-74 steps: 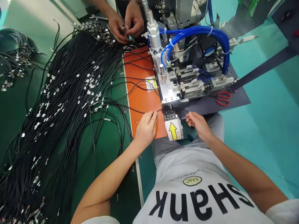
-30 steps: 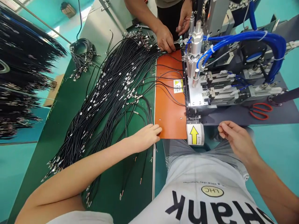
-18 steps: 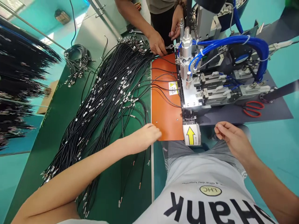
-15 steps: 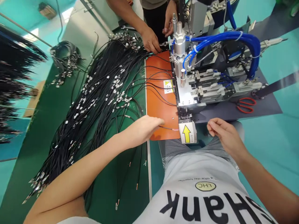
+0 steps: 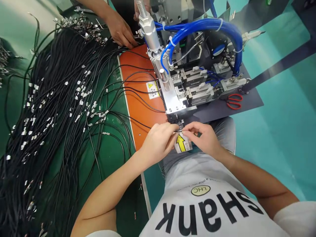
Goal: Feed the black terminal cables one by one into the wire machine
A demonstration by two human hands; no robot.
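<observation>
Black cable [image 5: 178,131] spans both hands [image 5: 159,141], its tip indistinct.

Left hand [image 5: 159,141] pinched, back upward; right hand [image 5: 206,138] just beside that grip, likewise pinched; left forearm [image 5: 120,182], right forearm [image 5: 247,172] converging toward grip

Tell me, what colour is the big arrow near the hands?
Yellow with a dark outline; the arrow shows best in the head view.
</observation>
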